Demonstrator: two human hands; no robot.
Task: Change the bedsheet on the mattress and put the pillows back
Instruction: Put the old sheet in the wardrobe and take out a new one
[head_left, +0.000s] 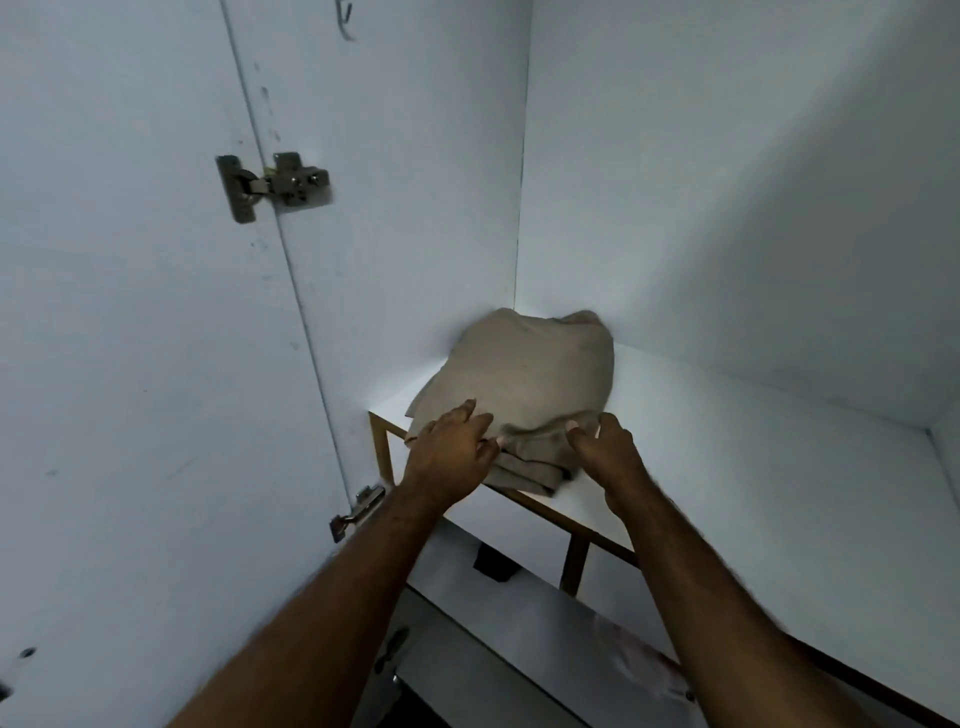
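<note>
a folded beige bedsheet (524, 384) lies on a white shelf (727, 467) inside a white wardrobe, a little right of the middle of the frame. the bundle sits toward the back left corner of the shelf, where the side wall and the back wall meet, and its near folds reach the shelf's front edge.

both bare forearms come up from the bottom of the frame. the left hand (452, 449) is on the near left part of the bedsheet, palm down, fingers spread over the top of the cloth and the thumb tucked against the folded edge. the right hand (605, 449) is on the near right part, fingers curled over the top fold and the thumb pressing in from the front, so it grasps the cloth. whether the left hand truly grips or only rests on the bedsheet cannot be told for sure, though its thumb looks pinched to the fold.

the shelf has a thin wooden front edge (545, 506), and a short wooden upright stands under it at lower centre. the open wardrobe door (130, 338) fills the left side of the frame. a metal hinge (272, 184) is fixed at the upper left, and a second hinge (358, 512) shows lower down, just left of the left wrist. below the shelf, at the bottom of the frame, is a lower shelf (493, 623) with a small dark thing on it, too blurred to name.
</note>
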